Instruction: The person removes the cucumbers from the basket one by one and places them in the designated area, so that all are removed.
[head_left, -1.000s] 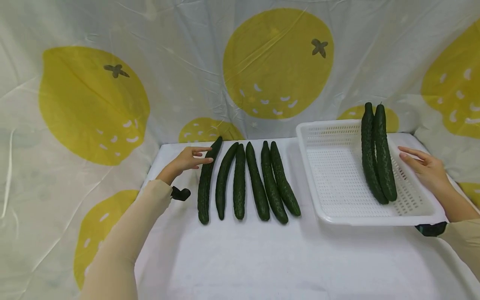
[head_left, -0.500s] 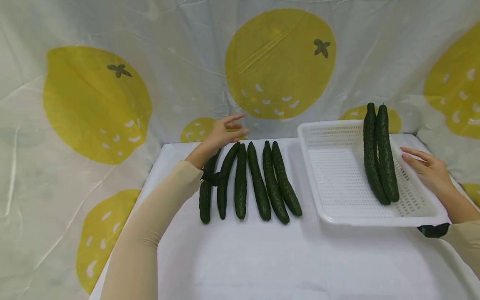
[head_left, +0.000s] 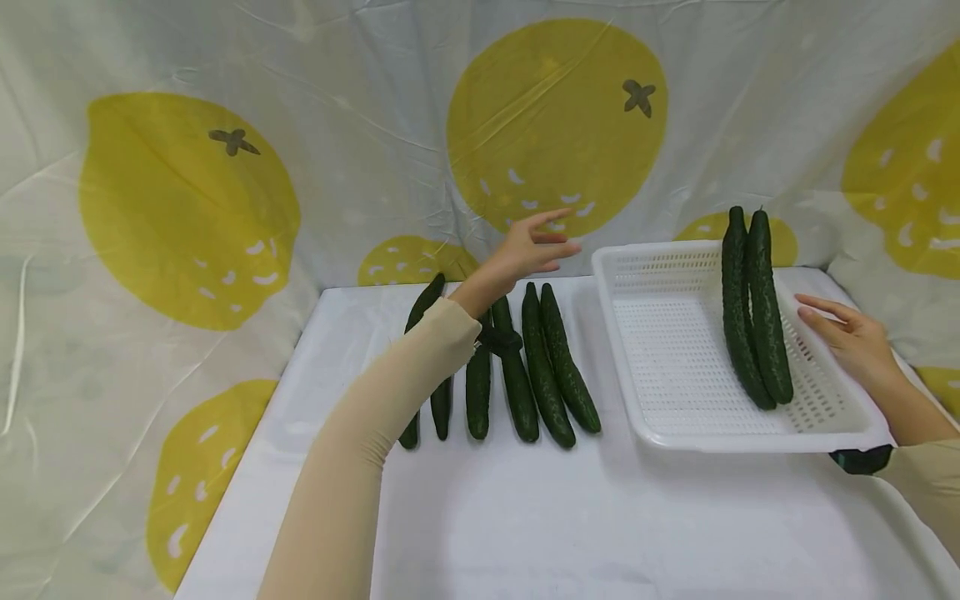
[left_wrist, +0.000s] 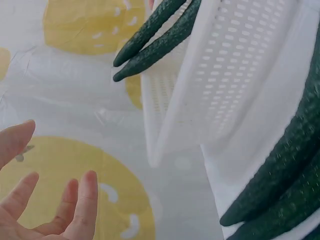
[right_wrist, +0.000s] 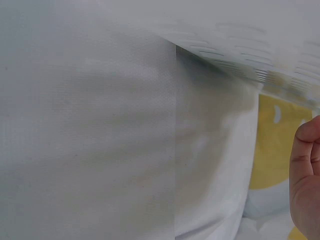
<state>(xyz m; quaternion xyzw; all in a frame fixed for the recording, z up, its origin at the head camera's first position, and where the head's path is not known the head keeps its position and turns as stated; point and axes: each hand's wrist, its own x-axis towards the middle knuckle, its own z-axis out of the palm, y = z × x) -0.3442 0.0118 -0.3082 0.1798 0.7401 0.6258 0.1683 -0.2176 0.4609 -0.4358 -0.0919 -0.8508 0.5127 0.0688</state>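
Note:
My left hand [head_left: 536,247] is in the air over the far ends of a row of several dark green cucumbers [head_left: 570,367], its fingers spread and holding nothing. In the left wrist view, the spread fingers [left_wrist: 86,205] show at lower left, apart from the white basket [left_wrist: 232,70]. Two more cucumbers [head_left: 767,317] lean side by side in the white basket [head_left: 652,437], their upper ends sticking out past its far rim. Beside the basket's right wall is my right hand [head_left: 855,337], fingertips right at the rim and fingers loosely bent.
A white cloth [head_left: 600,525] covers the table. Behind it hangs a pale curtain [head_left: 375,125] printed with large yellow lemons. My left forearm [head_left: 375,417] crosses over the left part of the row and hides parts of several cucumbers.
My left hand has moved right, from the leftmost cucumber across the row's far ends toward the basket, carrying nothing. The right hand, basket and cucumbers look the same.

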